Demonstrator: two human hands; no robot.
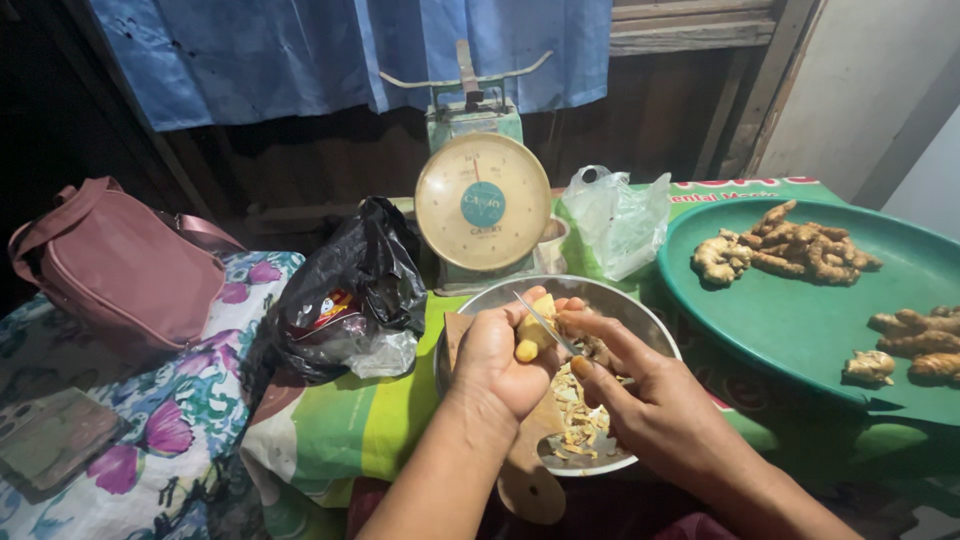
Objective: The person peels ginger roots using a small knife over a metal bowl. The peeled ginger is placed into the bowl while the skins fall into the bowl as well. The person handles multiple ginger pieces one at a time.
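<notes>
Gripped in the left hand [497, 352] was a pale yellow piece of ginger [534, 331], held above the metal bowl [640, 312], while the right hand [655, 400] was closed around a small knife [545, 322] whose blade was laid against the piece's upper side. Most of the visible surface of the piece was already bare and yellow, so its peeling was judged to be well advanced. A heap of peelings [580, 415] was gathered in the bowl, partly over a wooden board [527, 470] leaning across its near rim, which suggested that a fair amount had been worked through. Much was judged to be left: a cluster of unpeeled ginger roots [790, 245] was seen on the green tray [780, 320] to the right, with a few more roots [910, 340] near its right edge. Behind the bowl stood a dial scale [482, 200], flanked by a black plastic bag [350, 290] and a clear bag [620, 220].
</notes>
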